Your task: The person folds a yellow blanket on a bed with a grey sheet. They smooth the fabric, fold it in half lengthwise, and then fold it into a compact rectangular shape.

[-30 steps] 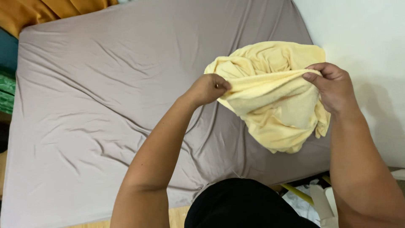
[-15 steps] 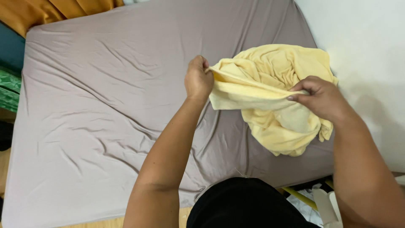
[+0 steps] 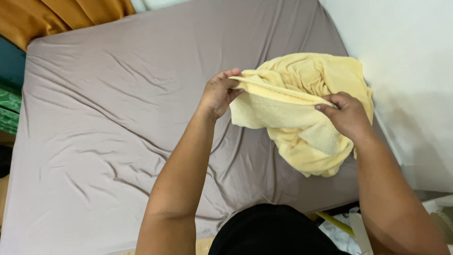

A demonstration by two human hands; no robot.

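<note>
From the head camera, looking down: both hands hold a pale yellow towel (image 3: pixel 302 118) over the bed (image 3: pixel 108 118). The left hand (image 3: pixel 219 92) pinches one end of a hemmed edge, grip closed on the cloth with the fingers curled over the top; the right hand (image 3: pixel 347 115) pinches the same edge farther along, thumb and fingertips shut on it. Between them the edge now runs as a nearly straight, taut line — half a second ago it sagged and the left hand sat higher and farther left, the right hand nearer the middle of the bundle. The hands have drawn level and apart along the hem, so one side of the towel is found and stretched out, while the rest still hangs and lies bunched below and behind that line, resting on the bed near the wall.

Around it: the bed wears a grey-mauve fitted sheet, creased all over. A white wall (image 3: pixel 406 61) stands just beside the towel on the right, leaving little room on that side — the bunched cloth nearly touches it. An orange curtain (image 3: pixel 61 16) hangs at the top left corner, and something green (image 3: pixel 9 111) shows at the left border. Near the bottom right, on the floor, lie a few pale objects too cut off to name. The person's black garment (image 3: pixel 271 231) fills the bottom centre.
</note>
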